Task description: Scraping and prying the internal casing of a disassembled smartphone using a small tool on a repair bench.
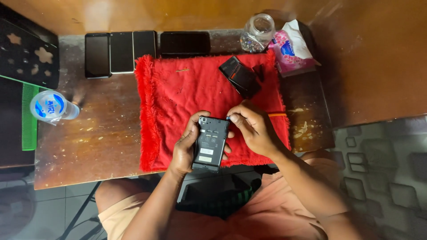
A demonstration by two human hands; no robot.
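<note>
Gripping a black rectangular phone with its back cover off (210, 143), the left hand (187, 144) holds it over the fuzzy red cloth mat (178, 93) on the worn brown wooden counter (98, 133). The right hand (252, 126) has its grip pinched shut on a thin orange-handled tool (276, 114), tip at the phone's top corner. A black back cover (240, 75) lies further up the mat.

My worn wooden table (102, 133) | red fuzzy cloth (178, 93) spread on it | four dark phones (98, 55) lined along far edge | glass jar (258, 31) | tissue pack (291, 49) | capped water cup (51, 106) at left | green comb (29, 116)
</note>
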